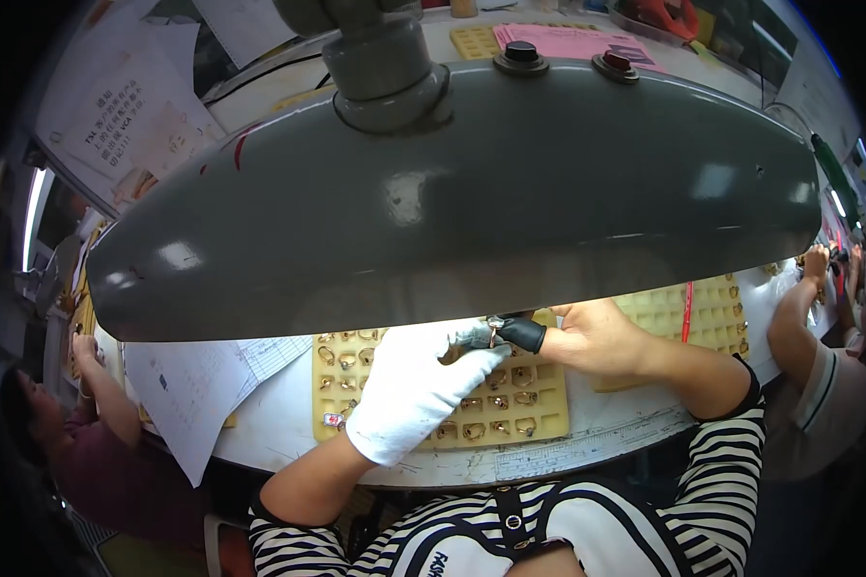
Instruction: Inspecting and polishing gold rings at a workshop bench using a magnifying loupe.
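Observation:
My left hand (422, 393), in a white cloth glove, pinches a gold-coloured ring (493, 333) with thumb and forefinger just under the lamp's edge. My right hand (584, 339) meets it from the other side, its thumb in a black finger cot (523, 334) pressed against the ring. The lamp hides part of the right fingers. Below both hands lies a yellow compartment tray (554, 427) with several stone-set rings (474, 430) in its slots. A small tag (333, 420) sits at its left side.
A large grey lamp (462, 216) spans the view above my hands. Right of the tray lies a second yellow tray (649, 314) with a red pen (687, 311). Papers (187, 389) overhang the table edge at left. A ruler (592, 451) runs along the front. People (94, 440) sit at both sides.

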Demonstrator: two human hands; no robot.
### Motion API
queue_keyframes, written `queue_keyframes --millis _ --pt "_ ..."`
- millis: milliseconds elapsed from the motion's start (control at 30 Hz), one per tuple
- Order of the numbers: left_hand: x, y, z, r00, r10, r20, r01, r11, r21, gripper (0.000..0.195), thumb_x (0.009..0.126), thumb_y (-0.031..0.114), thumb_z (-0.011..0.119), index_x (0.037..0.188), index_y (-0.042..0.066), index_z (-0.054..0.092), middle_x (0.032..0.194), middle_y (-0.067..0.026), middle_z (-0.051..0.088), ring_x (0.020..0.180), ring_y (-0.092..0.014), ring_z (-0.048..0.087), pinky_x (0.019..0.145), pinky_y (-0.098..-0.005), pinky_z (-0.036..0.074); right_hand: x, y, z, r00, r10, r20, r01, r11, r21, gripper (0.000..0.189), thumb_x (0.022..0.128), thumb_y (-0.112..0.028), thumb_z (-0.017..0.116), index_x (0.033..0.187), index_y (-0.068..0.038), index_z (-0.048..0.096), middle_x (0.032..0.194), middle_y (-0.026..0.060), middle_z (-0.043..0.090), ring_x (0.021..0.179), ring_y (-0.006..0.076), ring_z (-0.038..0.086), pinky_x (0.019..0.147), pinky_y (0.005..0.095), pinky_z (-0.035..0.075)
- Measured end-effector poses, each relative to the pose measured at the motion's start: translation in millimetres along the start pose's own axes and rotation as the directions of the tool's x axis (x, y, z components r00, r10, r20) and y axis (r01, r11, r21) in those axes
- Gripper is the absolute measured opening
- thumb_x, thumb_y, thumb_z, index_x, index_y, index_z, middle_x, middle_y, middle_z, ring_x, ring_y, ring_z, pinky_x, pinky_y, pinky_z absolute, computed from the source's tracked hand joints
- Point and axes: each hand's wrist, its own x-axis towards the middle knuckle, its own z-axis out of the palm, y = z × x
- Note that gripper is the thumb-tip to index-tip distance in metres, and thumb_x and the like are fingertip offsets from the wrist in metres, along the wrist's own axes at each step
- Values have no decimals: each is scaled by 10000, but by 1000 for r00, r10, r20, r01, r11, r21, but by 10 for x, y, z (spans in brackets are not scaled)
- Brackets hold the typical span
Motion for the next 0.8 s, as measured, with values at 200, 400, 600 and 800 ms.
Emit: queue_keyframes --millis 200,400,600,800 --pt "14 -15 -58 997 -43 60 42 999 21 244 751 208 668 906 26 616 838 -75 568 727 -160 552 676 -295 442 25 172 51 629 -777 -36 535 466 -704 66 581 -50 592 637 -44 558 574 64 492 471 197 517 405 311 426" --pt "9 -27 -43 997 53 56 -61 987 152 231 727 167 681 904 31 625 845 -72 588 731 -167 566 669 -287 452 16 89 53 692 -719 -65 526 563 -638 71 633 -54 594 700 -30 597 581 82 522 478 196 526 439 314 433" --pt "4 -26 -9 1000 22 7 -23 980 196 212 720 166 681 871 24 638 810 -84 601 737 -185 578 678 -295 456 5 83 63 891 -421 -168 357 881 -312 90 691 -73 604 764 -31 636 596 84 561 477 185 545 446 296 430" --pt "12 -12 14 1000 15 4 -16 982 188 202 719 156 677 874 30 645 845 -90 609 776 -193 576 693 -303 454 12 124 15 442 -894 67 512 191 -837 85 540 -100 611 571 -77 535 594 25 486 485 110 523 359 230 401"
